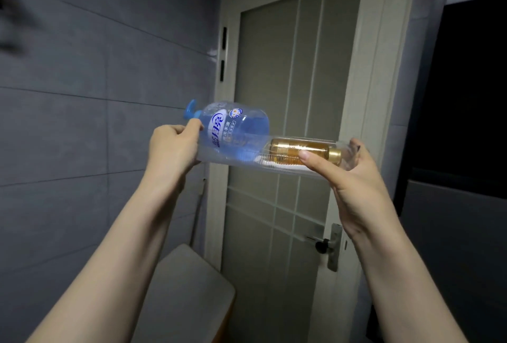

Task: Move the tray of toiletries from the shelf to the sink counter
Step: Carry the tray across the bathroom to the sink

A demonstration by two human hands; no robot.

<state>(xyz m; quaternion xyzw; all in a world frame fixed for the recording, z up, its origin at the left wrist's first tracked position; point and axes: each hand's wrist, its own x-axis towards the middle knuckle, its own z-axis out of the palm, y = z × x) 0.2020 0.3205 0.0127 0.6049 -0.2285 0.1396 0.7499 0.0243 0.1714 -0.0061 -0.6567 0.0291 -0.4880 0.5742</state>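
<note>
Now the clear plastic tray (233, 162) is in the air, held at about chest height in front of a pale door (296, 95) with frosted panels. It is not on any surface. The left hand (172, 147) holds the left end of the tray; its grip is closed there, with the thumb on top near the neck of the blue bottle (233, 130). The right hand (354, 175) holds the right end from below, and its grip is also closed on the tray, the thumb pressed against the front wall.

Two toiletries lie on their sides inside the tray. The blue bottle is a big transparent one with a blue pump head (190, 109) that points to the left, past the tray's edge. The amber bottle (299, 150) is smaller, with a gold cap, and it lies at the right side, touching the blue bottle or just beside it. The tray is tilted a little, lower on the right.

Behind the left arm is a grey tiled wall (82, 95). The door handle (327, 243) shows between the two forearms, low in the picture.
</note>
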